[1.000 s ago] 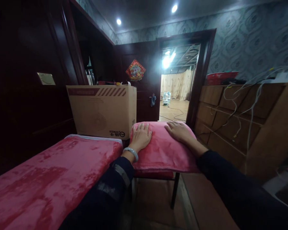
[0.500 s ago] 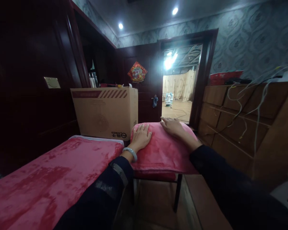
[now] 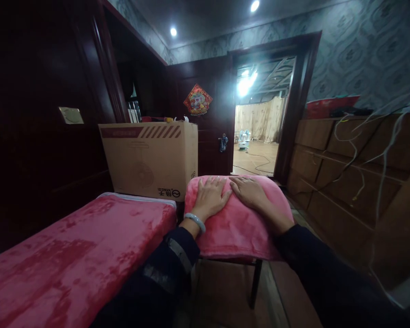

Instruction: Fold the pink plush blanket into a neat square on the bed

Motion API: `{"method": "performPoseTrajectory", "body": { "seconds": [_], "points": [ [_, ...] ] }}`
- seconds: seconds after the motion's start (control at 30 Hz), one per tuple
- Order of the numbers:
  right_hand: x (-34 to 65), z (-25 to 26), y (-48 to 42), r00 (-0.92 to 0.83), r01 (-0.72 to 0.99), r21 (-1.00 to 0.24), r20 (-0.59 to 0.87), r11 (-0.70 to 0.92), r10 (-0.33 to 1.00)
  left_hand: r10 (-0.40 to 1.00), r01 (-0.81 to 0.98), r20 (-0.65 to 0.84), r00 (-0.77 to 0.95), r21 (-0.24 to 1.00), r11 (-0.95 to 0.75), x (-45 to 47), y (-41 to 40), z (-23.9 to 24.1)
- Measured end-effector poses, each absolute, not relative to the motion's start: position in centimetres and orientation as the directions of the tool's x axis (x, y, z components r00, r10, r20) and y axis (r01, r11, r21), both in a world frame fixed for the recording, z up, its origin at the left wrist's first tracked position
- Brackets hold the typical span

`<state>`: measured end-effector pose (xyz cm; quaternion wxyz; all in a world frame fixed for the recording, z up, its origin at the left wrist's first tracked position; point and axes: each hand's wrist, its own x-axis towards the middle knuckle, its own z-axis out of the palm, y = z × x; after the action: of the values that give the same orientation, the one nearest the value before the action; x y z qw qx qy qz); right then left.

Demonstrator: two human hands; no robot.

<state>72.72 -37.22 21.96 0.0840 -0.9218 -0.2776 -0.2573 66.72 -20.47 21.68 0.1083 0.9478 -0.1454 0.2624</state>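
Note:
A pink plush cover (image 3: 239, 232) lies over the top of a chair whose dark legs (image 3: 256, 282) show below it. My left hand (image 3: 212, 196), with a pale bangle at the wrist, rests flat on the cover's left part, fingers stretched out. Close beside it my right hand (image 3: 251, 193) lies open on the cover too, its fingertips near the left hand's thumb. Neither hand grips the cloth. The cover's front edge hangs over the chair.
To the left stands a low surface under a pink plush cloth (image 3: 123, 228). Behind it is a cardboard box (image 3: 143, 155). Wooden drawers (image 3: 358, 159) with dangling cables (image 3: 386, 164) line the right side. An open doorway ahead shows a fan (image 3: 243, 140).
Both hands have come closer together on the cover; the left slid right and the right came slightly nearer. The cover's front edge now hangs a little lower. The view has shifted slightly.

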Motion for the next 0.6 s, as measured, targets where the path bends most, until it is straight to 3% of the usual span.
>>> {"method": "performPoseTrajectory", "body": {
  "seconds": [0.6],
  "points": [
    [71.6, 23.2, -37.3, 0.770, 0.504, -0.022, 0.465, -0.864, 0.437, -0.089, -0.150, 0.480, 0.872, 0.090, -0.985, 62.0, -15.1, 18.8]
  ]
}}
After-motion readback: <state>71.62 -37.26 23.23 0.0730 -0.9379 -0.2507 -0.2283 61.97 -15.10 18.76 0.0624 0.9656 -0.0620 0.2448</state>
